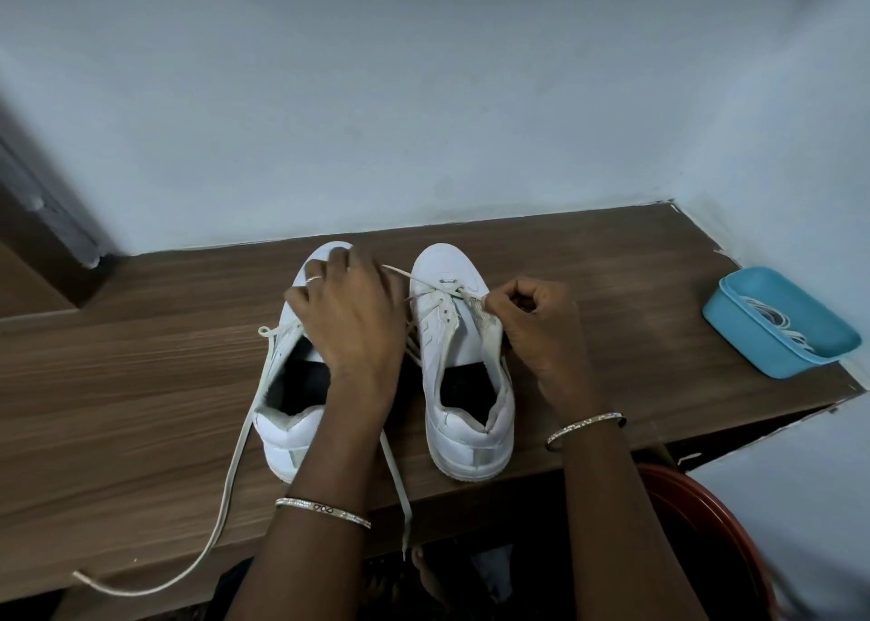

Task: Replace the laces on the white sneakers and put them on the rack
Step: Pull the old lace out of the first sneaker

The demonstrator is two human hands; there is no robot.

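Now, a pair side by side on the worktop.
Right grip pinches the right sneaker's lace; left grip drapes over the left sneaker, clamped or not I cannot tell.

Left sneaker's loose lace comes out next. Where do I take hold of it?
Probably pinch the lace at its raised loop beside the outer eyelets of the left sneaker, coming from the left: there it stands off the table, while the rest lies flat.
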